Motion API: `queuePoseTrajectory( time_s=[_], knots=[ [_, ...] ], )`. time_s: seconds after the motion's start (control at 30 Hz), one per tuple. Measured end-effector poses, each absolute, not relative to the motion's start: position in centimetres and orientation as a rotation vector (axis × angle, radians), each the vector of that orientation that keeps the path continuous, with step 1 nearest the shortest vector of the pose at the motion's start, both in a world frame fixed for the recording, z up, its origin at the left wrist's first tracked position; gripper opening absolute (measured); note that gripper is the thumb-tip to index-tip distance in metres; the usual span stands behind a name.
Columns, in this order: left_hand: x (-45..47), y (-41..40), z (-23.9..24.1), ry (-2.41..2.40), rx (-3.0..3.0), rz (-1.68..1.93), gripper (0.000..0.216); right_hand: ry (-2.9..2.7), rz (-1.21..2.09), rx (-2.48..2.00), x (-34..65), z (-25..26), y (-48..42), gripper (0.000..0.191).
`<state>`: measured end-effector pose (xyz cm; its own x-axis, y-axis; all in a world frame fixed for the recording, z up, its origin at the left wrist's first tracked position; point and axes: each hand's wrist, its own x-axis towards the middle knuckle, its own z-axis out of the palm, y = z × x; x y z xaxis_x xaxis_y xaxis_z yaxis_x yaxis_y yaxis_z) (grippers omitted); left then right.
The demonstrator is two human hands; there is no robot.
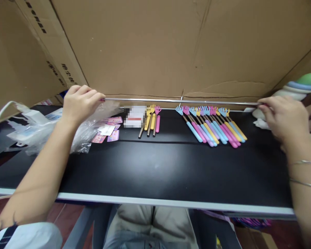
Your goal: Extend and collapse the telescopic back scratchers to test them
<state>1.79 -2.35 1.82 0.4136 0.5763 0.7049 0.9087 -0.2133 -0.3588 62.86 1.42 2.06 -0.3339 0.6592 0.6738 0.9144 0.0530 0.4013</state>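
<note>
Over the back of the table (155,169), a thin rod (181,101) stretches between the left hand (80,100) and right hand (282,114), the fingers of each curled tightly around an end. An uneven pull could bend it, or a loose grip let one end slip; dropped, it could knock the nearby scratchers (211,133) out of line.

No wording can be read; dark characters (64,69) (Chinese-looking, too blurred to name) run down the cardboard (23,58) at left; print on the pink cards (113,136) is too small; the white label (135,114) is pixelated.
</note>
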Motion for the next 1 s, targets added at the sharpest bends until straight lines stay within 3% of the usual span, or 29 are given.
queuePoseTrajectory(
  time_s=[0.3,0.6,1.0],
  knots=[
    [0.8,-2.9,2.5,-1.334,-1.805,-0.445,0.036,-1.837,-1.055,-1.789,64.8,2.1,1.5,0.032],
    [1.2,-2.8,1.8,-1.305,-1.798,-0.349,0.042,-1.94,-0.873,-1.754,65.5,1.3,2.1,0.057],
    [1.9,-3.6,2.4,-1.424,-1.845,-0.33,0.046,-2.03,-0.868,-1.643,65.1,1.0,2.4,0.048]
  ],
)
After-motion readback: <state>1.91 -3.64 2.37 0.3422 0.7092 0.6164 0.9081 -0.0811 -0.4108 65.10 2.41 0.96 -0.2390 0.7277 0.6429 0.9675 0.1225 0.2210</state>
